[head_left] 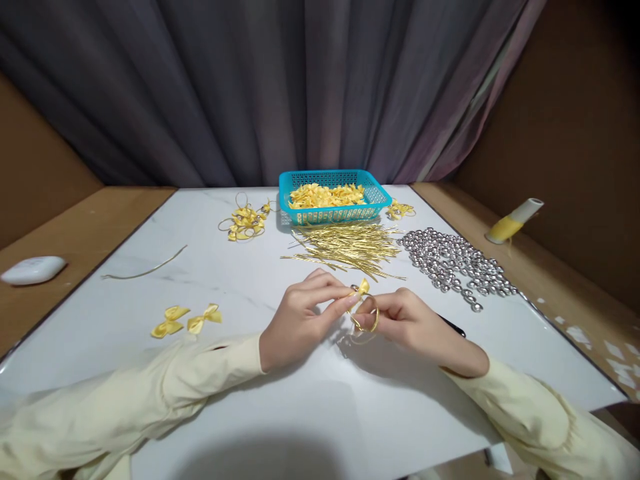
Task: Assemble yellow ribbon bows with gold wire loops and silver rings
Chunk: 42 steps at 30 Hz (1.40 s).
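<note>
Above the middle of the white table, my left hand [311,319] pinches a small yellow ribbon bow [363,287] with a silvery bead beside it, near the fingertips. My right hand [404,321] is closed on a looped gold cord [376,313] that hangs just below the bow. Bow and cord meet between the two hands; the fingers hide how they are joined. Two loose yellow bows [169,321] lie on the table left of my left hand. Beyond the hands is a pile of cut gold cords [350,245].
A turquoise basket [334,215] of yellow bows stands at the back. Finished-looking bow loops [246,221] lie left of it. Silver beads [445,260] spread at the right. One single cord [145,272] lies left. A yellow thread spool [514,221] and a white mouse-shaped object [33,271] flank the table.
</note>
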{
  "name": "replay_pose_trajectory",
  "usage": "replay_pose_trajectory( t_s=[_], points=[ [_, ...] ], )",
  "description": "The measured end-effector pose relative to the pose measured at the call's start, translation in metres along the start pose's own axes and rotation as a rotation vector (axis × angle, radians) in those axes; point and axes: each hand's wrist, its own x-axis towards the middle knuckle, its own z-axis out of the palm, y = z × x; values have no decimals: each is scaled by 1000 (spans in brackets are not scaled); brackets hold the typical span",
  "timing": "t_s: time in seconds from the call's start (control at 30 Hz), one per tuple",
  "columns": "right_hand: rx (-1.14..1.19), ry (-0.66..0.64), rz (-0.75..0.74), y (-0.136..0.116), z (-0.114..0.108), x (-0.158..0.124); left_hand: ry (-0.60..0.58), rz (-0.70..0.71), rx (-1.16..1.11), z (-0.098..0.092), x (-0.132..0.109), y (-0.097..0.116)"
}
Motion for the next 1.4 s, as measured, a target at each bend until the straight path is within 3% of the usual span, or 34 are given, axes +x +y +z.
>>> replay_pose_trajectory(
  t_s=[0.13,0.3,0.47,0.57,0.77,1.0,1.2,1.4],
  points=[
    [101,-8,29,-2,1,2,25,-110,-60,3,0,3],
    [190,48,64,3,3,7,57,-366,-250,5,6,10],
    [306,69,100,9,1,13,-44,-653,-832,8,13,0],
    [417,-4,171,10,-6,15,-116,-745,-1135,8,16,-12],
    [608,-175,304,15,-25,15,-70,-810,-1330,1,18,-23],
    [846,-238,402,25,-37,20,3,-734,-1464,-23,33,-15],
    [979,-250,273,29,-40,19,26,-667,-1500,-37,40,-10],
    [899,-254,101,19,-42,15,5,-709,-1478,-28,32,-35]
  ],
)
